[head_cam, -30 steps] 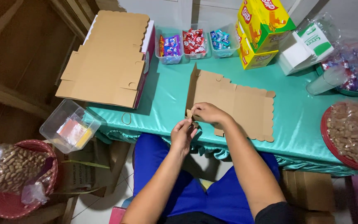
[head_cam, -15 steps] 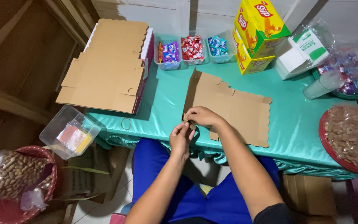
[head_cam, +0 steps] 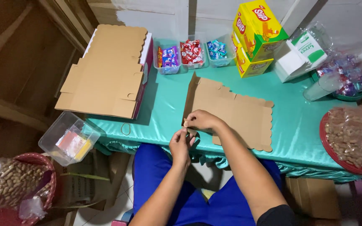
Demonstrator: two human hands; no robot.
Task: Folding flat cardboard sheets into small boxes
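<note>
Both hands pinch one corner flap: right hand (head_cam: 200, 120), left hand (head_cam: 180, 142); cardboard box blank (head_cam: 235, 111) beyond them lies mostly unfolded.

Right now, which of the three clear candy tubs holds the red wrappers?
The middle candy tub, at the table's far edge. The left tub holds mostly purple wrappers, the right tub blue ones.

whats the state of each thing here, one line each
cardboard box blank: mostly flat on the table, left side flap raised
left hand: pinching the blank's near corner tab
right hand: gripping the same corner
stack of flat blanks: unfolded
three candy tubs: open, filled
yellow cartons: closed, stacked
</note>
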